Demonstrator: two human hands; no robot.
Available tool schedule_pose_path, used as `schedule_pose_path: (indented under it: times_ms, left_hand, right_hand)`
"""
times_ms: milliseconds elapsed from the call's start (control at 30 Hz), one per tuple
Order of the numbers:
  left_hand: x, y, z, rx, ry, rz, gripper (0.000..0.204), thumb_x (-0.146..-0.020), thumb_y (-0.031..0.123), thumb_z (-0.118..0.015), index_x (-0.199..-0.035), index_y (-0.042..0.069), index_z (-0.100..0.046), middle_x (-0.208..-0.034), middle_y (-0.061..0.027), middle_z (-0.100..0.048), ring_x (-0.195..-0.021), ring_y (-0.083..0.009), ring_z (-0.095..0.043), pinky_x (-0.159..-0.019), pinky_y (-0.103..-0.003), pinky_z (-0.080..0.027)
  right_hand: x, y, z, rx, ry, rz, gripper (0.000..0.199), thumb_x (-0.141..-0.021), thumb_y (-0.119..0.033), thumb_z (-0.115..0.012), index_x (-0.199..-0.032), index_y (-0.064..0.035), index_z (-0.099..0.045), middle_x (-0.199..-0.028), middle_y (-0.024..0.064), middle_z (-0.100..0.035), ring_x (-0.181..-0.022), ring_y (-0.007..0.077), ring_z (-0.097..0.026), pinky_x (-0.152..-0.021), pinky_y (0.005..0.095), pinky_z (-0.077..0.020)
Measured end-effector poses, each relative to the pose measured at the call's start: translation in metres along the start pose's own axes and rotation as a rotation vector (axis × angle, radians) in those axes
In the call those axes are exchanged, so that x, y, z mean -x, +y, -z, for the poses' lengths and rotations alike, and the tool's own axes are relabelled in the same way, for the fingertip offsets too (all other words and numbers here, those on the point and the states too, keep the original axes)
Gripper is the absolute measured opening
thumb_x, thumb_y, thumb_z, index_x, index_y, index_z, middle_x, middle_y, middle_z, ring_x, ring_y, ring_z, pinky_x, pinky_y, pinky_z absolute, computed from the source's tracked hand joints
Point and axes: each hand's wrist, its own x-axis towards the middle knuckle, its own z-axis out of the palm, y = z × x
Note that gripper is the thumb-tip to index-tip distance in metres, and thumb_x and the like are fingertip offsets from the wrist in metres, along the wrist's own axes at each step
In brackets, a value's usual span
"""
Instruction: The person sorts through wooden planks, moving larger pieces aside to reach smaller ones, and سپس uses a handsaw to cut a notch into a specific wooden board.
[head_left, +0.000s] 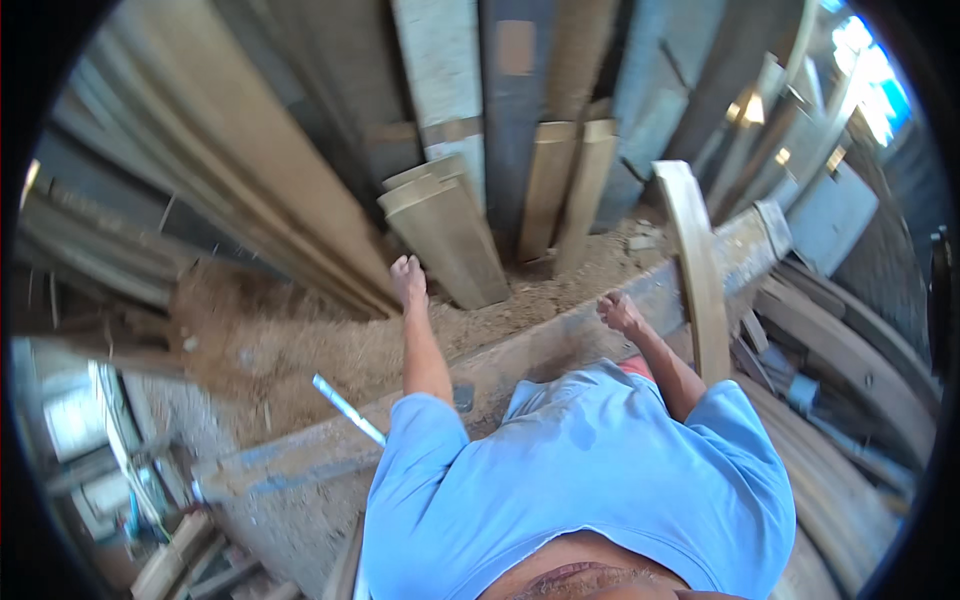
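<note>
My left hand (408,281) reaches forward over the sawdust, right at the foot of the long pale boards (250,170) that lean against the wall. Its fingers are curled and seen from the back, so whether it grips a board edge is unclear. My right hand (621,312) hovers over a dusty wooden beam (540,345) that runs across in front of me; its fingers are curled in, with nothing visible in them. A curved wooden piece (698,270) stands just to the right of that hand, apart from it.
Short planks (450,235) and upright boards (565,190) lean on the back wall. Sawdust (290,345) is heaped on the floor at left. A thin blue-white strip (345,407) lies on the beam. Curved timbers (850,360) are stacked at right, scrap wood (180,550) at lower left.
</note>
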Motion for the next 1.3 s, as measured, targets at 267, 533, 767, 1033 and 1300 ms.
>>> schedule_pose_path:
  times_ms: [267,533,767,1033,1300]
  left_hand:
    - [0.186,-0.061,-0.072,-0.938,-0.574,-0.241,0.060,-0.088,0.031,-0.069,-0.135,-0.001,-0.052,-0.141,-0.0310,-0.050,-0.135,-0.0421,-0.046,-0.114,-0.046,-0.036]
    - [0.281,-0.030,-0.149,-1.153,-0.928,-0.639,0.068,-0.082,0.030,-0.075,-0.140,0.005,-0.049,-0.155,-0.0326,-0.029,-0.142,-0.0473,-0.029,-0.118,-0.054,-0.025]
    - [0.299,-0.009,-0.211,-1.378,-1.062,-0.859,0.073,-0.080,0.028,-0.077,-0.143,0.006,-0.045,-0.156,-0.0324,-0.027,-0.140,-0.0484,-0.031,-0.116,-0.055,-0.029]
    - [0.413,-0.056,-0.308,-1.397,-1.398,-1.364,0.097,-0.073,0.030,-0.082,-0.154,0.008,-0.033,-0.160,-0.0325,-0.021,-0.148,-0.0496,-0.021,-0.119,-0.059,-0.022]
    - [0.516,-0.102,-0.407,-1.419,-1.628,-1.623,0.106,-0.075,0.042,-0.079,-0.160,0.016,-0.022,-0.159,-0.0356,-0.019,-0.149,-0.0533,-0.016,-0.120,-0.061,-0.017]
  right_hand:
    - [0.147,0.133,0.042,-0.191,0.364,-0.405,0.039,-0.092,-0.028,-0.055,-0.081,0.0066,-0.067,-0.069,0.0176,-0.066,-0.064,0.0271,-0.067,-0.061,0.0441,-0.0539]
    - [0.183,0.208,0.008,-0.059,0.552,-0.467,0.031,-0.087,-0.025,-0.060,-0.077,0.0019,-0.071,-0.087,0.0229,-0.072,-0.078,0.0322,-0.070,-0.076,0.0452,-0.0534]
    - [0.212,0.242,0.030,-0.811,0.831,-0.720,0.043,-0.100,-0.037,-0.051,-0.095,0.0008,-0.071,-0.085,0.0215,-0.072,-0.080,0.0368,-0.072,-0.071,0.0456,-0.0559]
    - [0.240,0.317,0.057,-1.086,0.941,-0.515,0.044,-0.102,-0.048,-0.053,-0.115,-0.0064,-0.060,-0.077,0.0032,-0.057,-0.058,0.0149,-0.055,-0.045,0.0312,-0.0432]
    - [0.178,0.341,0.088,-1.367,0.822,-0.555,0.049,-0.097,-0.040,-0.063,-0.129,-0.0036,-0.056,-0.113,0.0158,-0.066,-0.095,0.0361,-0.066,-0.074,0.0552,-0.0571]
